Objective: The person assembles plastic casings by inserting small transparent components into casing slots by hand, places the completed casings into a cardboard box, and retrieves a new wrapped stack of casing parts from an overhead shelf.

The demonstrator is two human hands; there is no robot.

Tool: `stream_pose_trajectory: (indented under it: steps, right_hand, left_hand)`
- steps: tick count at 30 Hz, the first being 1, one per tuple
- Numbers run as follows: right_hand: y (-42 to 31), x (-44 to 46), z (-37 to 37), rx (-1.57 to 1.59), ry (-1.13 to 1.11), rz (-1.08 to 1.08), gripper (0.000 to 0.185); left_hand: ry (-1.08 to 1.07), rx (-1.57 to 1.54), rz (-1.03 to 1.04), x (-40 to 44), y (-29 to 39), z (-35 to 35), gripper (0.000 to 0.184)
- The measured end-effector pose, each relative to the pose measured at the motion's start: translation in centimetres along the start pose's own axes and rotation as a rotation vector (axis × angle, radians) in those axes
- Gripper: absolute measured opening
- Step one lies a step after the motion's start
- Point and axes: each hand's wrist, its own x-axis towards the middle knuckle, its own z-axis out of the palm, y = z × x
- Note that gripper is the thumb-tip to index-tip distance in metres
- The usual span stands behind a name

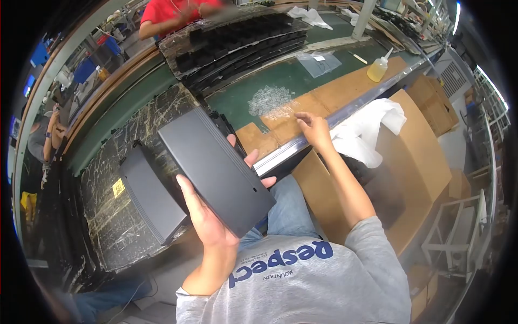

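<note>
In my left hand (210, 218) rests a long dark grey plastic housing (216, 170), tilted, with the thumb along one side and the fingertips showing past the other. A small dark slot shows near its lower end. My right hand (314, 128) is over the cardboard strip (324, 100) at the bench edge, thumb and forefinger slightly apart, with nothing visible between them. Just beyond its fingertips lies a pile of small clear plastic pieces (267, 101), some spread onto the cardboard. A second dark grey housing (151, 197) lies on the worn black board to the left.
The worn black board (100, 216) carries a yellow label (118, 188). Stacked black trays (237, 46) stand ahead, near a person in a red shirt (170, 16). A bottle of yellow liquid (377, 69) and a clear bag (318, 63) lie right. An open carton (415, 156) holds white wrapping (364, 132).
</note>
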Motion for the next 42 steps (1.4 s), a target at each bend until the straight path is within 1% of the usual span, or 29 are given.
stream_pose_trajectory:
  steps: [5,6,9,14,17,18,21,23,25,27,28,30,31,33,36,38,40,42]
  right_hand:
    - [0.7,1.5,2.1,-0.258,0.066,-0.045,0.018]
    - [0.6,1.6,2.3,-0.255,0.064,-0.047,0.018]
    - [0.3,1.4,2.8,-0.340,0.124,-0.160,0.016]
    - [0.5,1.2,3.1,-0.378,0.138,-0.202,0.014]
    - [0.6,1.0,2.2,-0.269,0.101,-0.119,0.013]
    - [0.4,0.9,2.1,-0.261,0.088,-0.122,0.013]
    - [-1.4,0.1,0.8,0.030,0.091,0.025,0.014]
    - [-6.6,-2.3,-1.2,0.423,-0.107,0.160,0.016]
    - [-12.0,-5.8,-3.5,0.602,-0.321,0.163,0.016]
    - [-15.2,-8.7,-4.8,0.742,-0.530,0.144,0.014]
    - [-15.4,-9.0,-4.6,0.742,-0.524,0.150,0.014]
    - [-15.8,-9.6,-4.3,0.638,-0.586,-0.004,0.012]
    - [-15.9,-9.7,-4.2,0.584,-0.619,-0.082,0.012]
    - [-16.2,-9.8,-4.2,0.559,-0.620,-0.063,0.012]
    - [-16.6,-9.9,-3.8,0.515,-0.629,-0.031,0.012]
    - [-16.6,-10.1,-3.5,0.520,-0.574,-0.079,0.012]
    - [-16.9,-10.4,-3.4,0.519,-0.543,-0.101,0.012]
    - [-17.7,-10.6,-3.6,0.433,-0.486,-0.119,0.013]
  left_hand:
    - [-0.027,0.024,-0.024,0.2,0.0,-0.7,0.068]
    - [-0.025,0.026,-0.021,0.3,0.0,-0.8,0.068]
    - [-0.028,0.026,-0.022,0.4,-0.1,-1.1,0.070]
    - [-0.051,0.004,-0.024,0.6,-0.4,-1.5,0.072]
    - [-0.071,-0.037,-0.025,0.7,-0.4,-1.6,0.073]
    - [-0.059,-0.031,-0.015,0.6,-0.4,-1.7,0.073]
    - [-0.058,-0.049,-0.017,0.7,-0.6,-1.9,0.073]
    - [-0.039,-0.019,0.012,0.8,-0.6,-1.8,0.073]
    - [-0.017,0.039,0.049,0.8,-0.7,-1.8,0.072]
    - [-0.031,0.043,0.056,0.9,-0.7,-1.9,0.071]
    - [-0.050,0.044,0.069,0.9,-0.7,-1.9,0.071]
    - [-0.071,0.041,0.076,0.8,-1.0,-1.8,0.070]
    - [-0.046,0.122,0.095,0.7,-1.1,-1.6,0.070]
    - [0.005,0.287,0.141,0.5,-1.2,-1.3,0.069]
    - [0.002,0.343,0.173,0.2,-1.0,-1.1,0.069]
    - [-0.002,0.371,0.185,0.0,-0.9,-1.0,0.068]
    - [-0.012,0.475,0.217,-0.2,-0.9,-1.0,0.070]
    - [-0.019,0.524,0.233,-0.3,-0.8,-0.9,0.071]
